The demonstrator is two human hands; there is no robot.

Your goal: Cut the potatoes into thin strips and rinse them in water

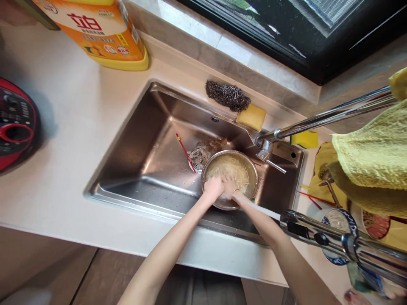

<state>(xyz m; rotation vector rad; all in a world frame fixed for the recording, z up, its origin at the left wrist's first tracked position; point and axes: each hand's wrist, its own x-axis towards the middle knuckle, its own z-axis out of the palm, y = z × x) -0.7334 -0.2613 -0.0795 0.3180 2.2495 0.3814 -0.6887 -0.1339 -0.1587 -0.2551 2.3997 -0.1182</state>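
Note:
A round metal bowl stands in the sink, holding cloudy water and thin pale shreds, which look like shredded potato. My left hand is inside the bowl with its fingers curled down into the shreds. Right beside it, my right hand is bent into the same shreds, its fingertips hidden by water. From the tap spout, a water stream runs past my right forearm toward the bowl. Brown peelings lie by the drain basket, with a red chopstick across its edge.
The steel sink surrounds the bowl. Behind it lie a steel-wool scourer and a yellow sponge. A tap lever, yellow towel and patterned bowl are right; a detergent jug and red appliance are left.

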